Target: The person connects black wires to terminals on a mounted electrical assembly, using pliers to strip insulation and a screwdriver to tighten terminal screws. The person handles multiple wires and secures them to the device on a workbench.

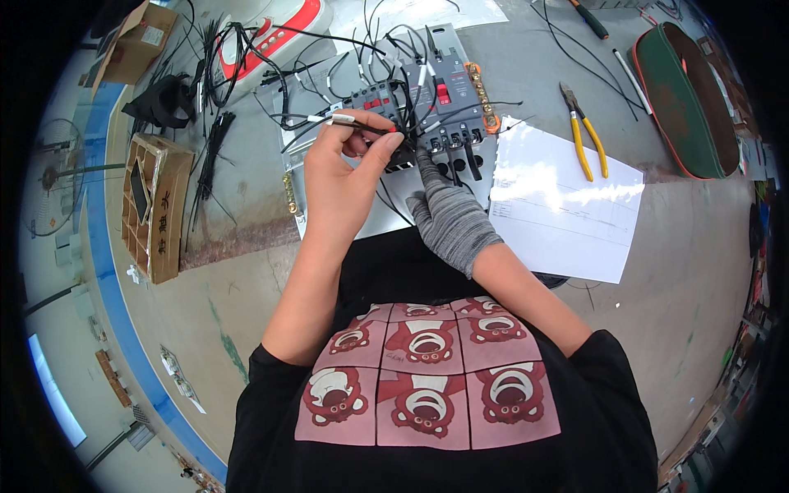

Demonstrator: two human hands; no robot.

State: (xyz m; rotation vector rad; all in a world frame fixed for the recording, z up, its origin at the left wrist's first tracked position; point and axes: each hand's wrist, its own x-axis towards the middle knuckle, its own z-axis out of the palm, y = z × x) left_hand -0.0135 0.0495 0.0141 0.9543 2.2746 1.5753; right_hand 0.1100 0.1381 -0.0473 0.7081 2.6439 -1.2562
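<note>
My bare left hand [343,185] is closed in a pinch near the middle of a metal mounting plate [374,215]. Between thumb and fingers it grips a black wire with a white marker sleeve [342,119]; a small red spot shows at the fingertips. My right hand [454,215], in a grey knit glove, rests low against the devices, its index finger stretched upward and thumb apart. Beside it sits a dark grey circuit breaker [424,100] with a red switch. To its left is a smaller device with red parts [378,103], partly hidden by wires.
Yellow-handled pliers [586,135] and a paper sheet [567,205] lie at right, near a green pouch [686,103]. A wooden compartment box [168,214] and black wire bundles [215,148] stand left. Behind is a red-and-white machine [275,37]; a screwdriver [590,20] lies at the back.
</note>
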